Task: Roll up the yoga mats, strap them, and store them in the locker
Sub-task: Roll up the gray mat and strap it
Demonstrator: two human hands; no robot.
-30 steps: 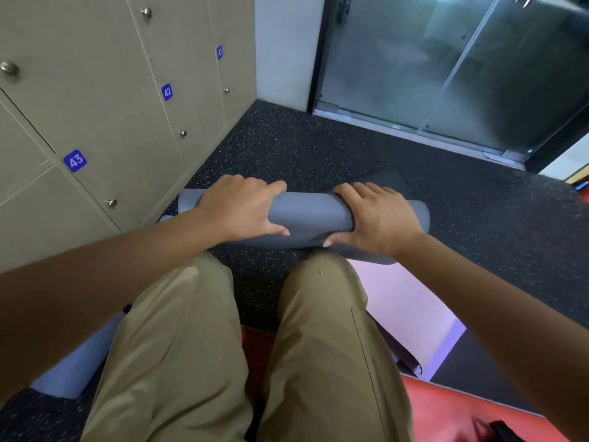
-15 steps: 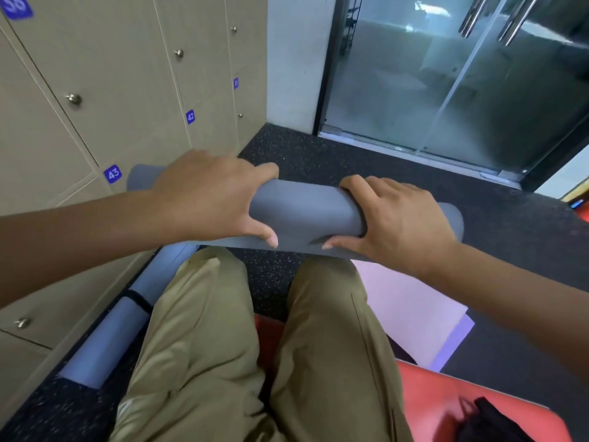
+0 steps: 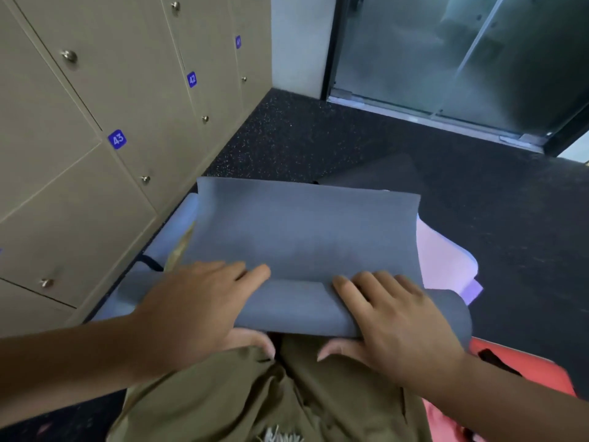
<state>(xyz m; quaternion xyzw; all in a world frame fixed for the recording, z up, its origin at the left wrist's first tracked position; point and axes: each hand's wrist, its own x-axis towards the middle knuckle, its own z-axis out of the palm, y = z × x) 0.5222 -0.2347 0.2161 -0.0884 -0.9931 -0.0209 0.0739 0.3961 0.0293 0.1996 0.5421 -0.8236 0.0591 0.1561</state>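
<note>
Fingers of left hand (image 3: 194,311) & right hand (image 3: 395,317) curl over the grey mat (image 3: 302,237) roll at 6 o'clock, thumbs under. Half a sec ago it was fully rolled; now a flap lies open toward 12, so prob needs re-rolling before strapping.

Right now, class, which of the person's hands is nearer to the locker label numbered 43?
Left. The left hand grips the grey mat on the locker side, below label 43; the right hand grips the roll's far side.
</note>
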